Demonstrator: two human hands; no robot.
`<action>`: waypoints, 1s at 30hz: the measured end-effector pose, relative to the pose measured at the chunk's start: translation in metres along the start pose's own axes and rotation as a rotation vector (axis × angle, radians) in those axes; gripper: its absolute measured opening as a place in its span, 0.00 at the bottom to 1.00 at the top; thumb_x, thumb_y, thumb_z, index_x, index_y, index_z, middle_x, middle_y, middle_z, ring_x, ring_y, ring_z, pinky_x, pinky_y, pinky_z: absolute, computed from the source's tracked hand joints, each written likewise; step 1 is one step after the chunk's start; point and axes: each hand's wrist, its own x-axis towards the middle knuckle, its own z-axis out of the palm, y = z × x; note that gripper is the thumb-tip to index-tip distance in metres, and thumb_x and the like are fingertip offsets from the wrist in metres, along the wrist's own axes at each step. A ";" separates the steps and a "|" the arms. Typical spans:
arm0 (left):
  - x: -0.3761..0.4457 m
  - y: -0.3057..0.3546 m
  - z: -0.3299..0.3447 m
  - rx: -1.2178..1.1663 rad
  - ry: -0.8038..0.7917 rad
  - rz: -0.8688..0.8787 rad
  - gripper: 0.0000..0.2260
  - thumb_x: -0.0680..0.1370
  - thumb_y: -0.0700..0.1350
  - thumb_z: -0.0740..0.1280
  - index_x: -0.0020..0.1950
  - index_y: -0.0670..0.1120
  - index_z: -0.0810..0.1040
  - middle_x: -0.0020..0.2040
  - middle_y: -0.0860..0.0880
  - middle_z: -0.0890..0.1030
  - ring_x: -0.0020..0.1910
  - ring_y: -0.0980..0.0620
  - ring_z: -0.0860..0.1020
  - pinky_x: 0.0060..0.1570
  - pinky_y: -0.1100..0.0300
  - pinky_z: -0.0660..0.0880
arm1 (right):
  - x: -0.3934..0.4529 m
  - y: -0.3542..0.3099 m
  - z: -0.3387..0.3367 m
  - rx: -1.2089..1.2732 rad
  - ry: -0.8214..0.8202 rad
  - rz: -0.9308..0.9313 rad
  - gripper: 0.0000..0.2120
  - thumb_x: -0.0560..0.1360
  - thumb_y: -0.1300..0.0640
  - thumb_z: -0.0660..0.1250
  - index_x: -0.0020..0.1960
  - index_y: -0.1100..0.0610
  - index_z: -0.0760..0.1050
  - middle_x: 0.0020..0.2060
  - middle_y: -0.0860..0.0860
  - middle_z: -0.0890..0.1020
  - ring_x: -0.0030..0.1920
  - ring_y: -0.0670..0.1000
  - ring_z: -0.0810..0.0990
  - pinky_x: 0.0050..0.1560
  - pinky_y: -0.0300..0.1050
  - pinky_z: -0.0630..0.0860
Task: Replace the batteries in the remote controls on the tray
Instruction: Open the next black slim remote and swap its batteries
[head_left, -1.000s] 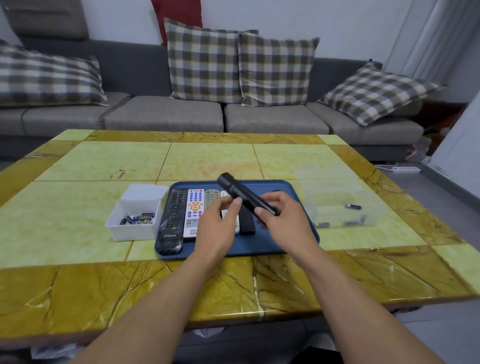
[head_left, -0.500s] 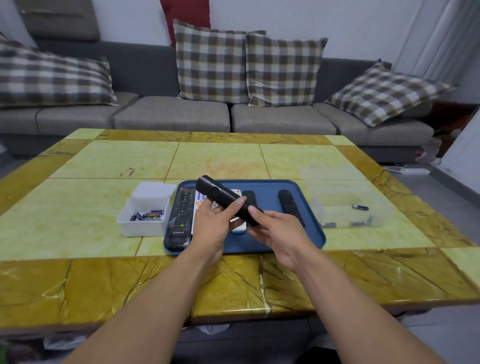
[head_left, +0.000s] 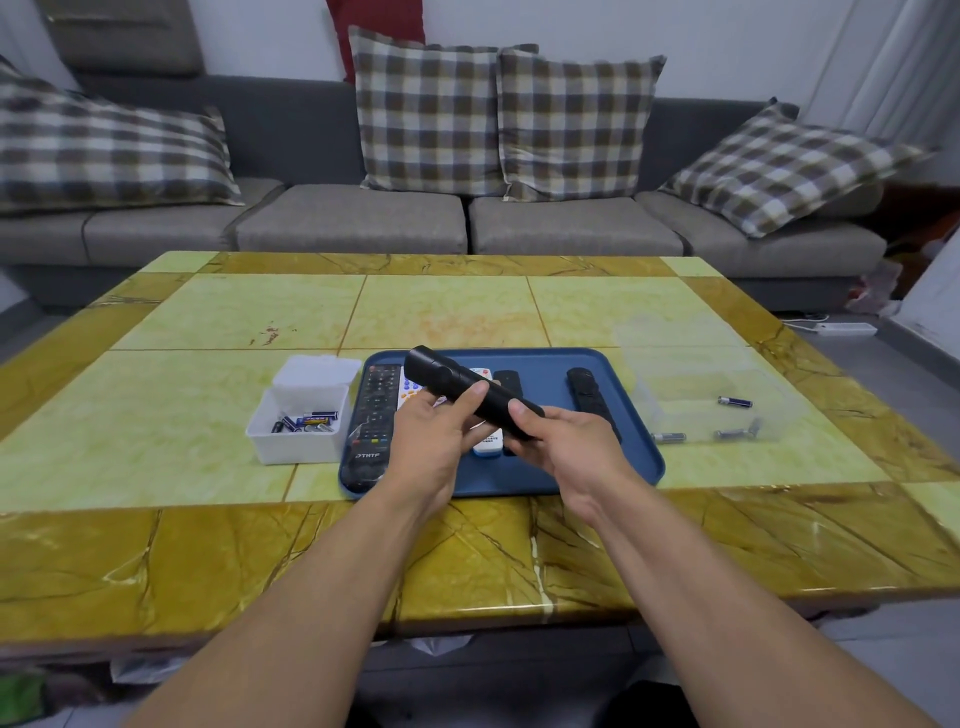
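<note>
I hold a slim black remote (head_left: 457, 387) above the blue tray (head_left: 623, 467), its back facing up and its far end tilted up to the left. My left hand (head_left: 434, 447) grips its middle from below, thumb on top. My right hand (head_left: 566, 452) grips its near end, thumb pressing on the back. On the tray lie a large black remote (head_left: 371, 421), white remotes (head_left: 488, 441) partly hidden by my hands, and two more black remotes (head_left: 589, 397).
A white box (head_left: 298, 441) with several batteries stands left of the tray. A clear plastic box (head_left: 701, 395) with a few batteries (head_left: 735, 401) sits to the right. All rest on a yellow-green stone table (head_left: 208, 415); a grey sofa (head_left: 353, 223) with checked cushions stands behind.
The black remote has swung from pointing up-right of centre to the left and lower, and my left hand has closed around its middle. The camera has shifted slightly.
</note>
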 end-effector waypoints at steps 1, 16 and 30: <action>0.000 0.000 -0.001 -0.002 0.002 0.001 0.03 0.79 0.37 0.69 0.52 0.38 0.79 0.48 0.39 0.86 0.50 0.43 0.86 0.46 0.58 0.82 | 0.000 0.000 0.000 -0.013 -0.002 -0.003 0.12 0.73 0.59 0.76 0.52 0.65 0.82 0.47 0.60 0.86 0.41 0.54 0.86 0.47 0.41 0.83; 0.002 -0.007 -0.005 0.025 0.061 0.014 0.11 0.77 0.36 0.72 0.58 0.37 0.77 0.50 0.42 0.86 0.52 0.44 0.85 0.48 0.56 0.82 | 0.001 0.007 -0.008 -0.726 0.151 -0.380 0.22 0.67 0.50 0.81 0.59 0.49 0.81 0.50 0.43 0.83 0.43 0.42 0.84 0.44 0.33 0.77; 0.010 -0.007 -0.009 0.021 0.149 -0.025 0.09 0.84 0.47 0.63 0.60 0.44 0.78 0.56 0.42 0.84 0.53 0.45 0.85 0.49 0.54 0.82 | 0.004 0.008 -0.010 -1.099 0.100 -0.538 0.24 0.72 0.46 0.75 0.66 0.48 0.78 0.50 0.45 0.76 0.48 0.47 0.80 0.52 0.50 0.79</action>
